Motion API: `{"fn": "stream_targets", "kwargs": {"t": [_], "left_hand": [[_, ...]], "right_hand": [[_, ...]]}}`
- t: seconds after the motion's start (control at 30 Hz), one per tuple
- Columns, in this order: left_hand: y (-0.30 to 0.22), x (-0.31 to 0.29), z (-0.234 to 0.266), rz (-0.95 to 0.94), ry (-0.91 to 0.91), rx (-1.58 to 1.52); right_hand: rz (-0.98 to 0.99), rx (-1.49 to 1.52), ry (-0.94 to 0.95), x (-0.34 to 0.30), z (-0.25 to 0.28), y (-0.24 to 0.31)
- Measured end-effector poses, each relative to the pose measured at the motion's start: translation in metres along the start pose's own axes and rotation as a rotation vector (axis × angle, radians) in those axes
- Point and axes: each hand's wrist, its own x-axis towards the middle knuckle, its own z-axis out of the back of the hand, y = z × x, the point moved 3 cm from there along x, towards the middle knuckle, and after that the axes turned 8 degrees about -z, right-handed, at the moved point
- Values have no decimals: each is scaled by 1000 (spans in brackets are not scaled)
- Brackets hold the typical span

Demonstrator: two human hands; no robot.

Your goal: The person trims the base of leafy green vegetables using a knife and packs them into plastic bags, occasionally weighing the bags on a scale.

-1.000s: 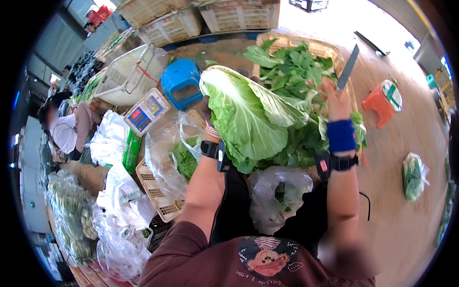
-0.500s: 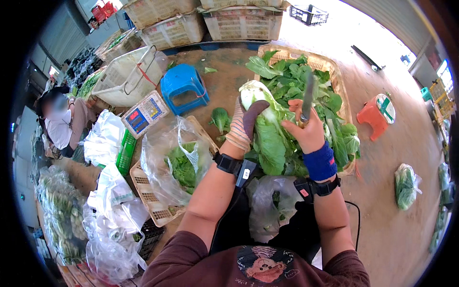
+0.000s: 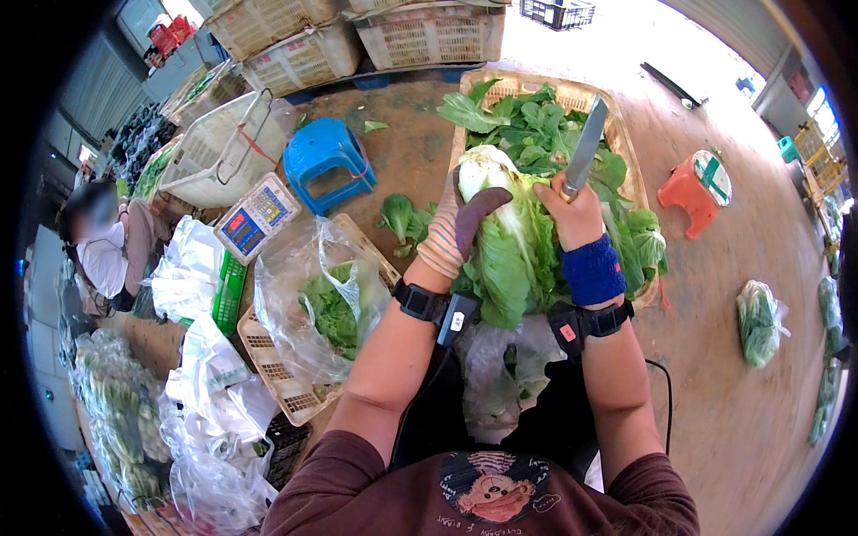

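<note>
My left hand (image 3: 466, 221), in a striped glove with dark fingers, is wrapped round a head of Chinese cabbage (image 3: 509, 263), its pale cut base tilted up and away from me. A knife (image 3: 588, 147) is gripped in my right hand (image 3: 575, 214), blade pointing up and away. The right thumb and fingers touch the cabbage's outer leaves on its right side. Below and beyond the hands stands a beige plastic crate (image 3: 637, 147) full of loose green leaves (image 3: 527, 134). A clear plastic bag (image 3: 500, 357) with bits of leaf lies by my lap.
On the left a beige basket (image 3: 259, 344) holds a clear bag of leafy greens (image 3: 332, 308). Near it are a digital scale (image 3: 257, 219), a blue stool (image 3: 326, 165) and white bags (image 3: 192, 268). An orange stool (image 3: 693, 192) and bagged greens (image 3: 760, 323) stand right. Another person (image 3: 112, 237) sits far left.
My right hand has turned and come in against the cabbage leaves; the knife blade now shows broadside, tilted right. The left hand keeps its grip. The whole view has shifted slightly.
</note>
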Motion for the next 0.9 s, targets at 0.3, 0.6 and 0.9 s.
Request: {"fn": "stream_targets", "kwargs": {"t": [0.3,0.6,0.9], "left_hand": [[-11,2,7,-100,-37,-163],[-13,6,7,-55,66,-456],[-18,-11,24,70,244,-78]], "right_hand": [[86,107,145,0,-6,2],[194,-399,111,-21,-20,18],[-170,449,517,-5,15,-4]]}}
